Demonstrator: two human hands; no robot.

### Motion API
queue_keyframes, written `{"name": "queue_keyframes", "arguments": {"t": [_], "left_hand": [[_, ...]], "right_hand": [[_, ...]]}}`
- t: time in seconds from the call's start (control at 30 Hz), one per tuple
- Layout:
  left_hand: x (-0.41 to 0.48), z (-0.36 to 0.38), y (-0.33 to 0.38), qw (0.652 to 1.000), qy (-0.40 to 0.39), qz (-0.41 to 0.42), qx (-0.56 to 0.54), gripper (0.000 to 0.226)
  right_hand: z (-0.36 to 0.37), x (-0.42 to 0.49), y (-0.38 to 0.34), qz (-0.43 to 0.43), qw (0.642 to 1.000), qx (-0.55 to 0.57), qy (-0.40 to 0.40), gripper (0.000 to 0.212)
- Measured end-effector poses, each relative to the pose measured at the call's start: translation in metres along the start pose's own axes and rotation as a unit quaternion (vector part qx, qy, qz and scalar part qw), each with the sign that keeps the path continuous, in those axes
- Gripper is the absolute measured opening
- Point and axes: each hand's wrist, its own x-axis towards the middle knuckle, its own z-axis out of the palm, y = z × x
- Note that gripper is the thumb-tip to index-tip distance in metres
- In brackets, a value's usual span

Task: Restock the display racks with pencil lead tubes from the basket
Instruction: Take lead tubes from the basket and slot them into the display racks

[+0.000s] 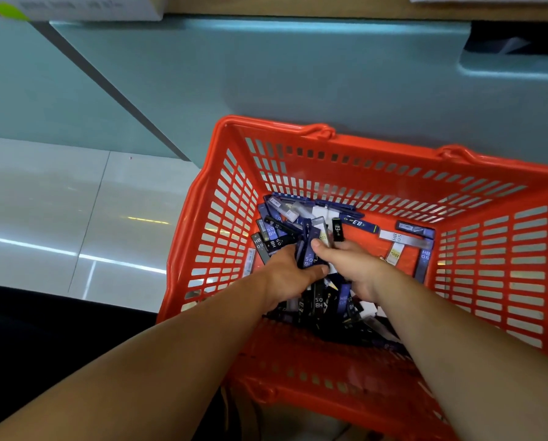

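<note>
Pile (325, 305): pencil lead tubes heaped at the near end of the basket, under both wrists, lying at every angle.
Left hand (283, 276): narrow grip, fingers curled round a bundle of pencil lead tubes (307, 261) from its left side.
Right hand (353, 265): narrow grip on the same bundle from the right, thumb laid across its top; the fingers beyond are hidden.
Bundle axis: long sides run away from the person, roughly in line with the forearms, between the two hands.
Black tube (337, 229): pokes out past the right hand's fingers; whether it is pinched, I cannot tell.
Loose tubes (404, 237): scattered flat on the basket floor, far right, nearer the right hand.
Orange basket (234, 198): slotted walls, standing against the teal cabinet (266, 74).
Display racks: not in view; probably above, so the bundle must be lifted up and away.
</note>
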Motion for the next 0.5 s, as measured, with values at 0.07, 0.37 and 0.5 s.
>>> {"name": "queue_keyframes", "arguments": {"t": [0.07,0.37,0.5], "left_hand": [[-0.002,-0.001,0.002,1.0,0.01,0.004,-0.002,0.045],[-0.007,-0.021,-0.006,0.998,0.051,-0.007,-0.047,0.021],[-0.01,-0.018,-0.003,0.996,0.054,0.0,-0.065,0.019]], "right_hand": [[0.001,-0.002,0.0,0.005,1.0,0.006,-0.001,0.069],[-0.022,-0.005,0.009,0.014,0.996,0.074,0.045,0.057],[-0.027,-0.006,0.011,-0.011,0.993,0.096,0.064,0.066]]}}
